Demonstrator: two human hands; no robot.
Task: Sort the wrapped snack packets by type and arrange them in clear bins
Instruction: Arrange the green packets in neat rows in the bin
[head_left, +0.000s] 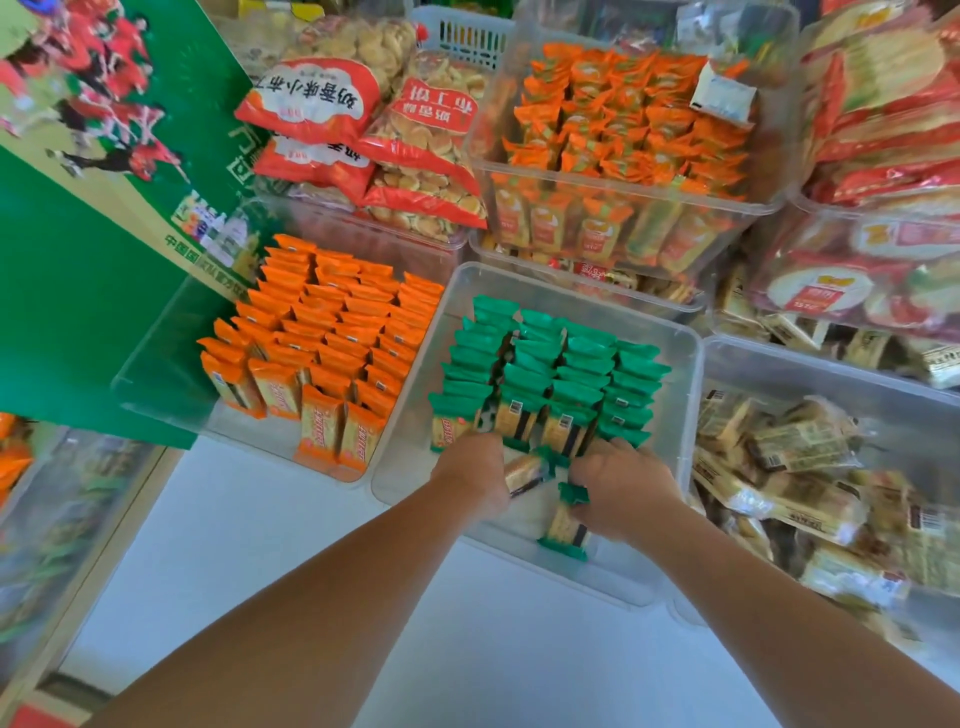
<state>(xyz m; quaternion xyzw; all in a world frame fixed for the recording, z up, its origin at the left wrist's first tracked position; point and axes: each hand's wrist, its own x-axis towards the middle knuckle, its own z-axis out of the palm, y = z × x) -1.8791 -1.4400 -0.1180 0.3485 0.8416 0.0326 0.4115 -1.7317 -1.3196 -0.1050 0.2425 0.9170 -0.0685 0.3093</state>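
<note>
A person stocks the centre clear bin (400, 467), where green packets (550, 374) stand in neat rows and the six o'clock end is unfilled. Orange packets (332, 332) at ten o'clock look nearly finished; tan packets (805, 467) at three o'clock lie jumbled. The left hand (470, 470) curls round a sideways green packet (530, 470); the right hand (623, 488) pinches an upright green packet (566, 522) by its top.

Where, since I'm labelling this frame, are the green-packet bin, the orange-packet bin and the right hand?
green-packet bin (406, 457), head view, bare left wall
orange-packet bin (165, 365), head view, bare left wall
right hand (626, 488), head view, back of the hand
</note>
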